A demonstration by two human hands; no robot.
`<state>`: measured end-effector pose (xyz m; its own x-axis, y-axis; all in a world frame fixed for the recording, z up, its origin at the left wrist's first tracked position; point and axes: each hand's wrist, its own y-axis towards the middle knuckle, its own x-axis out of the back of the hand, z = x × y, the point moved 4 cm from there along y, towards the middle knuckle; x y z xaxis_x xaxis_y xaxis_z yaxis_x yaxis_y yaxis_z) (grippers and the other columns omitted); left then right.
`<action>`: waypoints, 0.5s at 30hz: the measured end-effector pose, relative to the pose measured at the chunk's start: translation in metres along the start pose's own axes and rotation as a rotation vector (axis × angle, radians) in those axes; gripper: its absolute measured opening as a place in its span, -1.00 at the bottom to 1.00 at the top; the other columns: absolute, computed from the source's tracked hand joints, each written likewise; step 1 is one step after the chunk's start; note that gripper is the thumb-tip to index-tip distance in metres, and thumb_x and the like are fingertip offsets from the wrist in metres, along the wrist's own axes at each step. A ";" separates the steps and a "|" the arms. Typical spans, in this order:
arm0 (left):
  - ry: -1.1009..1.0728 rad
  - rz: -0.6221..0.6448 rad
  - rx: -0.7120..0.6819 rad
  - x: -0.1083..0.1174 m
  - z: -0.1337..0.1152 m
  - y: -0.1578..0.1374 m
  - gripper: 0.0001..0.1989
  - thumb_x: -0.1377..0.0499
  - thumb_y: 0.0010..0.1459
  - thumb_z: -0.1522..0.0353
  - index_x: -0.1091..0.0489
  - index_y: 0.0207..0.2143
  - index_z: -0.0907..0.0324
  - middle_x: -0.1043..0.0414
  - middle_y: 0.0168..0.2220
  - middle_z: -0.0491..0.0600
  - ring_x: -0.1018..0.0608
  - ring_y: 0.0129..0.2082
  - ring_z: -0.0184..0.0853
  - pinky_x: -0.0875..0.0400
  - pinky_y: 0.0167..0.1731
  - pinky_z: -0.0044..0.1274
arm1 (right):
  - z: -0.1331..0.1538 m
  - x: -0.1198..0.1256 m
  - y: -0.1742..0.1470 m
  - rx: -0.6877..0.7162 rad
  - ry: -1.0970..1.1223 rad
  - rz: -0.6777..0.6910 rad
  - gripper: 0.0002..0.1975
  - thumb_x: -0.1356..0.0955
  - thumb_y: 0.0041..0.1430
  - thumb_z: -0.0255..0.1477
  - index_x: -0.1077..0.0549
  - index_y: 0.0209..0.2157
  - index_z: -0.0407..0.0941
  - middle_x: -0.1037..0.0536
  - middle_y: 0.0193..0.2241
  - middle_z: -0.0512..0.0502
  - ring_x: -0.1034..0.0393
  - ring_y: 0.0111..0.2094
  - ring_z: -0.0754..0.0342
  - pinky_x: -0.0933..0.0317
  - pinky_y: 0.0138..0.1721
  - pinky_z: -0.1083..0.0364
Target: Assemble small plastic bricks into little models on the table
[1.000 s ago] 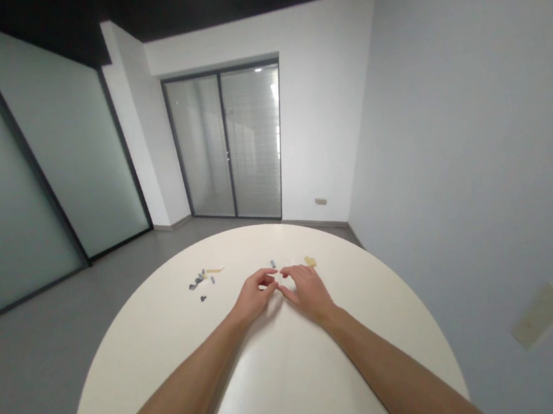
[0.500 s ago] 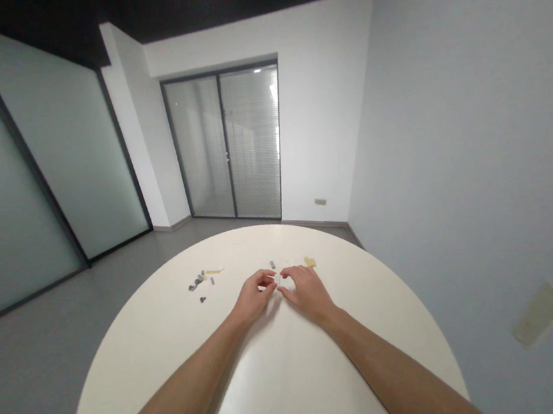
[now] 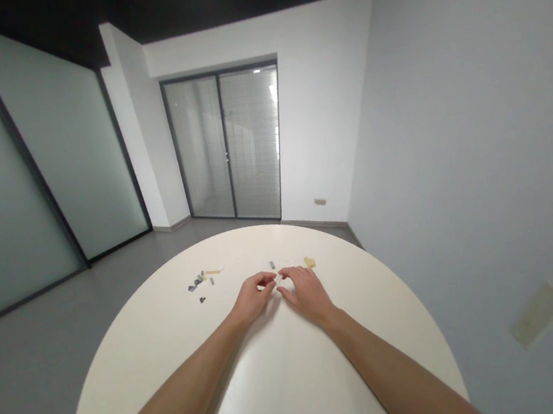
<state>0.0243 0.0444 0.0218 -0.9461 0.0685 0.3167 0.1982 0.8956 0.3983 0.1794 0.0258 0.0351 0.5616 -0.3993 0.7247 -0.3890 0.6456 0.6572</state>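
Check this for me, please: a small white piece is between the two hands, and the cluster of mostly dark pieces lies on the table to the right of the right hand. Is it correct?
Not entirely: in the head view, the cluster of mostly dark pieces lies on the table to the left of the left hand. The small white piece is indeed between the two hands.

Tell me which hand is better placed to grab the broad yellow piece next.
Likely the right hand: the broad yellow piece lies just beyond it, while the left hand is farther, seemingly holding a small white piece.
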 end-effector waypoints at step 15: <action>0.002 0.053 0.004 -0.002 0.005 0.000 -0.75 -0.19 0.09 0.30 -0.53 -0.21 0.22 -0.57 -0.24 0.05 -0.53 -0.25 -0.27 -0.36 -0.14 -0.43 | 0.000 -0.001 -0.001 0.004 -0.030 -0.001 -0.77 -0.36 0.20 -0.40 -0.38 -0.10 -0.11 -0.53 -0.20 -0.14 -0.38 -0.12 -0.05 -0.20 -0.06 -0.04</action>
<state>0.0251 0.0465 0.0172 -0.9337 0.1154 0.3390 0.2473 0.8924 0.3774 0.1796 0.0259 0.0339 0.5396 -0.4194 0.7300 -0.3912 0.6429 0.6585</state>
